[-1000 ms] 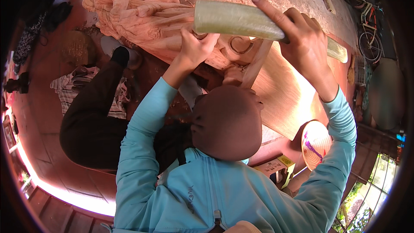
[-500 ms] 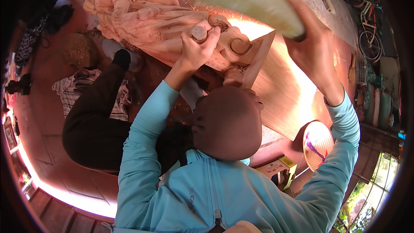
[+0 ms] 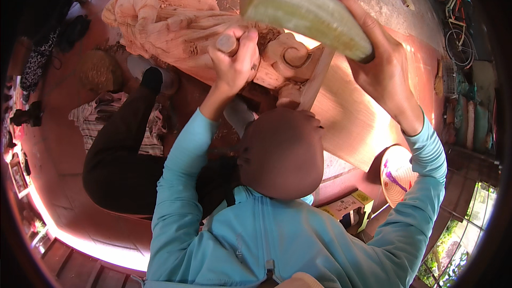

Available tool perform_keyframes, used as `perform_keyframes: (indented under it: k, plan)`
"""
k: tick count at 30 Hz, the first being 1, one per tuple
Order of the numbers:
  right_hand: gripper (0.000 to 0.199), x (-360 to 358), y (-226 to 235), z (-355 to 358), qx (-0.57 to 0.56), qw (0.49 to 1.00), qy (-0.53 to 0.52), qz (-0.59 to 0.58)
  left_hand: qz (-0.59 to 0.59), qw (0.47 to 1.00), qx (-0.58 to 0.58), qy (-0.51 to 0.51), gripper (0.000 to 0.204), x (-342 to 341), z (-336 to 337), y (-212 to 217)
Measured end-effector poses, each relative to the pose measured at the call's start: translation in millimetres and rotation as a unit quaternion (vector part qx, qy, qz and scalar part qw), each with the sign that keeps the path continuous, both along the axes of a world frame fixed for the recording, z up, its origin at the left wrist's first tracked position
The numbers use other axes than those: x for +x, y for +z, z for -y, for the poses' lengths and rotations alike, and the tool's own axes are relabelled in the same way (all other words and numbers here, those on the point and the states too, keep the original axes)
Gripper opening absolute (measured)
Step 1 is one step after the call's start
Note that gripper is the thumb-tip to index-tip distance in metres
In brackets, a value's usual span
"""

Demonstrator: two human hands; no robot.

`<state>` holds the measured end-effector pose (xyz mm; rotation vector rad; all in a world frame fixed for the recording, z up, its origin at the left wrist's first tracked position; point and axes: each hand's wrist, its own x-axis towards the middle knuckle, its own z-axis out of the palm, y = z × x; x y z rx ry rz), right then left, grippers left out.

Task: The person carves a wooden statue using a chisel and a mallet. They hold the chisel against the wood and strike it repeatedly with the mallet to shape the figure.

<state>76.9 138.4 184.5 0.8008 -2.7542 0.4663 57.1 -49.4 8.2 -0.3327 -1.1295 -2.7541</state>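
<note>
A pale wooden statue (image 3: pixel 176 34) of a robed figure lies on its side beyond my arms, its carved folds strewn with shavings. My left hand (image 3: pixel 237 64) is closed around a chisel (image 3: pixel 227 44), whose round handle end points up at me; its blade is hidden below the fist. That hand is over the statue's lower part, left of a carved scroll (image 3: pixel 295 56). My right hand (image 3: pixel 386 66) grips the narrow end of a thick, greenish wooden mallet (image 3: pixel 304 13). The mallet is raised, its broad end up and left, apart from the chisel handle.
A flat wooden board (image 3: pixel 352 112) lies right of the statue. Nearer are a conical hat (image 3: pixel 396 173) and an open box (image 3: pixel 349 205). Striped cloth (image 3: pixel 120 120) and a round wooden block (image 3: pixel 101 70) lie by my left leg. A bicycle (image 3: pixel 457 37) stands far right.
My left hand has shifted a little left with the chisel. The mallet, blurred before, now shows sharply and sits slightly lower in my right hand. The statue appears unmoved.
</note>
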Motion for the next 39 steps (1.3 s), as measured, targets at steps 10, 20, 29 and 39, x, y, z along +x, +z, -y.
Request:
perform_keyframes:
  k: [10, 20, 29, 39]
  plan:
    - [0.051, -16.1, 3.7, -5.3, -0.156, 0.986, -0.056, -0.030, 0.041, 0.985, -0.158, 0.064, 0.029, -16.7, -11.4, 11.4]
    - [0.078, -19.0, -18.6, -9.6, -0.014, 0.998, -0.008, -0.061, -0.031, 0.964, -0.253, 0.072, 0.019, -20.1, -17.5, 2.8]
    - [0.078, -4.9, -18.2, -22.1, 0.071, 0.996, -0.041, 0.031, 0.021, 0.996, -0.078, -0.024, 0.028, -4.1, -3.4, 21.5]
    - [0.057, -17.1, 17.4, -17.7, -0.085, 0.992, -0.085, -0.048, 0.042, 0.974, -0.214, 0.061, 0.028, -35.9, -24.0, 18.0]
